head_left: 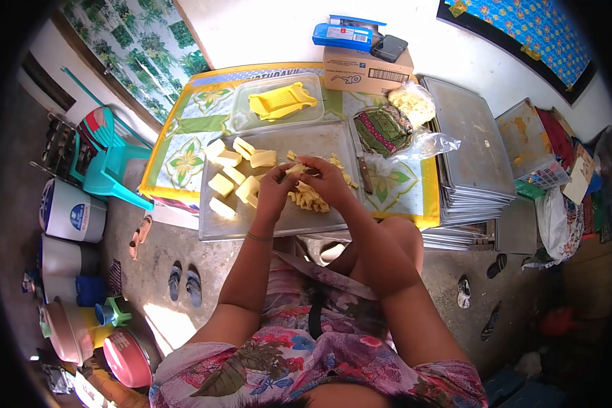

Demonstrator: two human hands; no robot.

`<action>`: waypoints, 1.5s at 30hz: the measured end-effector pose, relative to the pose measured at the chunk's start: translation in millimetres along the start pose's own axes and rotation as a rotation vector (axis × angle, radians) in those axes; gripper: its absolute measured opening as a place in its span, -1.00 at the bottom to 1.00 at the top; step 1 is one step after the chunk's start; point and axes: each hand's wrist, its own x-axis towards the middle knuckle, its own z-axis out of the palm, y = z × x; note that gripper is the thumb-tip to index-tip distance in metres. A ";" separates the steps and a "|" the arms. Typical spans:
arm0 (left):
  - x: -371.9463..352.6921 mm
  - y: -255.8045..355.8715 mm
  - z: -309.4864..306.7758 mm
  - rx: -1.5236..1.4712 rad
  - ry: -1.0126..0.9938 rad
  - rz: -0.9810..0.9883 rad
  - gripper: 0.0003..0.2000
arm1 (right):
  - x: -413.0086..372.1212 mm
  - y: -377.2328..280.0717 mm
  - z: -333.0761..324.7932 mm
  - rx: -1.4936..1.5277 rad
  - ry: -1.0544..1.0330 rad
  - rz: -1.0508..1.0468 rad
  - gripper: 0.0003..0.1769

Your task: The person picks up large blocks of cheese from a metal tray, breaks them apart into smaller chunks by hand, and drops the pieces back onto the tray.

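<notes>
now we hold both hands together over the metal tray (278, 228). our left hand (273, 183) and our right hand (327, 178) are closed at the fingertips, each pinching one small yellow piece (295, 168) held between them, just above the tray. right beneath our hands lies a pile of cut strips (310, 199). left of our left hand sit yellow blocks (232, 173). just right of our right hand rests a knife (364, 175). beyond our hands lies a yellow slicer (282, 102).
</notes>
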 end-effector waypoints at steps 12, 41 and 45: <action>-4.4 -0.9 6.0 0.002 0.059 0.000 -0.62 | -1.9 -3.6 4.3 -0.109 0.088 -0.061 -0.68; -4.2 -0.2 8.2 -0.395 0.140 -0.081 -0.76 | -0.2 -1.9 -3.3 0.381 -0.025 0.172 -0.75; -6.0 3.9 13.9 -0.378 0.095 -0.062 -0.77 | -0.6 -2.4 -2.6 0.330 0.000 0.157 -0.76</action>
